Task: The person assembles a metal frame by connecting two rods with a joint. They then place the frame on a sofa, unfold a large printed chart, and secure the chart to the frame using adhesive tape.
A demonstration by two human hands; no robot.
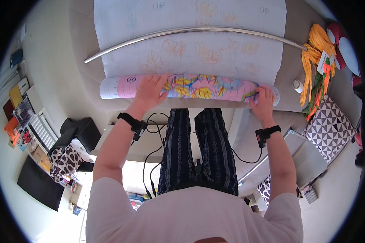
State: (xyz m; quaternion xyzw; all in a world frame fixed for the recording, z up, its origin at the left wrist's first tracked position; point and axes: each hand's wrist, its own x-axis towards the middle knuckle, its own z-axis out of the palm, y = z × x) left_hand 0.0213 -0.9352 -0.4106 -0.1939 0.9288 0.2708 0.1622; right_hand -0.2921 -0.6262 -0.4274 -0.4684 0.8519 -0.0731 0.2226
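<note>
Everything here sits relative to the rolled canvas (190, 87), a long roll with pink, yellow and blue stitching that lies crosswise on the surface (85, 60), just above the person's knees. Well to the left of the roll, a black-and-white patterned bag (65, 160) stands on the floor. The left hand (150, 91) lies on the roll's left part, palm down and fingers spread flat over it, so the grip is open rather than closed around it. Above the roll, the unrolled cloth (190, 32) with faint leaf outlines stretches away, crossed by a curved metal rod (190, 30). The right hand (264, 101) rests at the roll's right end, fingers seemingly curled over its edge, though a firm grip cannot be told. Right of the roll lies a bundle of yellow and orange yarn (314, 60).
</note>
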